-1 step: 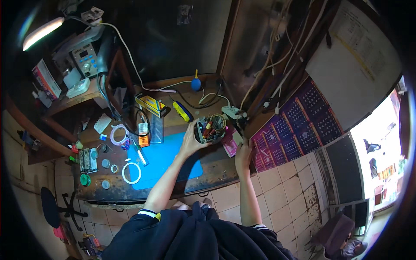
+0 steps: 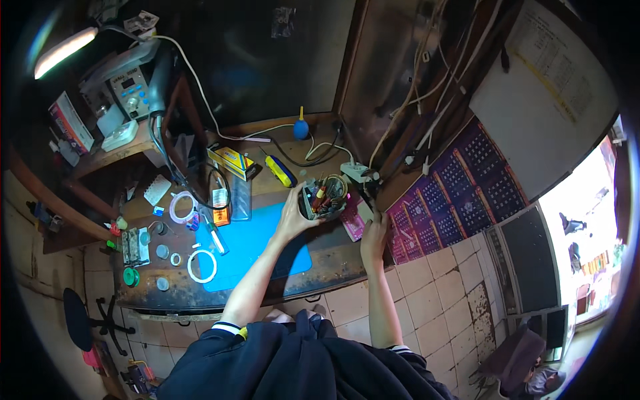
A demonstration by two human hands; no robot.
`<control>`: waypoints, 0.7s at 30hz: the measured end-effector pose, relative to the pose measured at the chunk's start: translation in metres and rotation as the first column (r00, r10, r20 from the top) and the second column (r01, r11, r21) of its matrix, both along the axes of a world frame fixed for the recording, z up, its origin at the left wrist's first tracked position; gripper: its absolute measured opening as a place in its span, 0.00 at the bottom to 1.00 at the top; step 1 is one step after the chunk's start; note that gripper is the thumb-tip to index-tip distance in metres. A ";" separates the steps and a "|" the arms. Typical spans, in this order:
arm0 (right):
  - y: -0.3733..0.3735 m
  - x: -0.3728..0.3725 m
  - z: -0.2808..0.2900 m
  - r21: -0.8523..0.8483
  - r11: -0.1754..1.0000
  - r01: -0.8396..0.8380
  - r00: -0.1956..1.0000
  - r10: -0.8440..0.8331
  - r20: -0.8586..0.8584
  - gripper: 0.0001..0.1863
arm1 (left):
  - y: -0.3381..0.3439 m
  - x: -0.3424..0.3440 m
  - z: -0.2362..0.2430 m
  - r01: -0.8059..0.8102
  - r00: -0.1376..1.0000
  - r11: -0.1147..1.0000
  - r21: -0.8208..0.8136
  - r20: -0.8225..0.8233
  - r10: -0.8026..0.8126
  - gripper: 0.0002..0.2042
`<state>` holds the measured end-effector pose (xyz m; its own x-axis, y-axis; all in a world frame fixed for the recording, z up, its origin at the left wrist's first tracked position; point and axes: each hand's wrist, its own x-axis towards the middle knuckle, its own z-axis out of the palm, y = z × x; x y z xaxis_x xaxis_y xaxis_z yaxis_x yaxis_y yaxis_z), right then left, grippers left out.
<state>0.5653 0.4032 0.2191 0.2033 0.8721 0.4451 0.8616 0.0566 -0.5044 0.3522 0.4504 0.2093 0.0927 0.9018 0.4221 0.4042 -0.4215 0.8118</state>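
Head view: L hand [image 2: 291, 220], arm outstretched, grips round grey tool cup [image 2: 322, 198] crammed w/ red-handled tools, mouth tipped toward camera, at far-right edge of blue work mat [image 2: 257, 248]. R hand [image 2: 375, 238] flat on bench edge by pink box [image 2: 353, 223]; grasp can't tell. Vs earlier frame: no change.

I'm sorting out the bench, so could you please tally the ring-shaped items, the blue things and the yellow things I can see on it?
Rings: 2, a white ring and a pale tape ring.
Blue things: 2, the blue mat and a blue blower bulb.
Yellow things: 2, a yellow box and a yellow-and-blue tool.
Total: 6.
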 end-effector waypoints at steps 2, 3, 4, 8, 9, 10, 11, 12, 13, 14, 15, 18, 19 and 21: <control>-0.005 -0.006 0.010 0.014 1.000 0.021 0.998 -0.022 0.067 0.20 | 0.000 0.001 0.000 0.020 1.000 1.000 -0.003 0.015 -0.020 0.48; -0.006 -0.012 0.015 0.033 0.999 0.034 0.990 -0.038 0.134 0.21 | 0.000 0.000 -0.002 0.014 1.000 1.000 -0.004 0.011 -0.014 0.48; -0.007 -0.018 0.014 0.031 0.999 0.026 0.991 -0.030 0.131 0.21 | 0.001 -0.001 -0.004 0.017 0.999 1.000 -0.020 0.038 -0.016 0.48; -0.006 -0.029 0.012 0.093 0.996 0.010 0.976 -0.030 0.218 0.24 | 0.002 -0.005 -0.007 0.055 0.992 0.996 -0.071 0.118 -0.046 0.49; -0.005 -0.030 0.010 0.082 0.996 0.032 0.978 -0.048 0.205 0.24 | 0.001 -0.006 -0.007 0.047 0.992 0.996 -0.069 0.120 -0.038 0.49; -0.003 -0.029 0.007 0.083 0.996 0.024 0.977 -0.041 0.207 0.24 | 0.000 -0.007 -0.008 0.023 0.996 0.999 -0.037 0.081 -0.020 0.49; -0.002 -0.027 0.005 0.009 0.996 0.086 0.975 -0.086 0.206 0.24 | 0.000 -0.007 -0.007 0.004 0.999 1.000 -0.001 0.040 -0.004 0.49; -0.002 -0.023 0.005 -0.064 0.987 0.149 0.969 -0.133 0.208 0.23 | -0.001 -0.008 -0.007 0.002 1.000 1.000 0.009 0.025 -0.002 0.50; -0.001 -0.018 0.005 -0.059 0.987 0.148 0.969 -0.133 0.207 0.23 | -0.002 -0.007 -0.007 0.001 1.000 1.000 0.014 0.025 -0.002 0.50; -0.002 -0.013 0.007 -0.109 0.990 0.085 0.990 -0.071 0.123 0.24 | -0.002 -0.007 -0.006 -0.005 0.999 1.000 -0.003 0.036 0.005 0.50; -0.002 -0.010 0.008 -0.152 0.988 0.019 0.999 -0.014 0.036 0.24 | -0.003 -0.006 -0.005 -0.009 0.999 1.000 -0.020 0.048 0.010 0.50; -0.015 -0.008 0.021 -0.115 0.992 -0.052 0.998 0.047 -0.051 0.19 | -0.004 -0.006 -0.005 -0.001 0.998 1.000 -0.028 0.065 0.002 0.49; -0.019 -0.007 0.028 -0.115 0.992 -0.048 0.998 0.042 -0.052 0.19 | -0.003 -0.005 -0.006 0.004 0.998 1.000 -0.029 0.064 -0.002 0.49; -0.031 -0.003 0.041 -0.174 0.984 0.030 1.000 -0.030 0.000 0.16 | -0.003 -0.002 -0.011 -0.016 0.999 1.000 0.007 0.033 0.016 0.48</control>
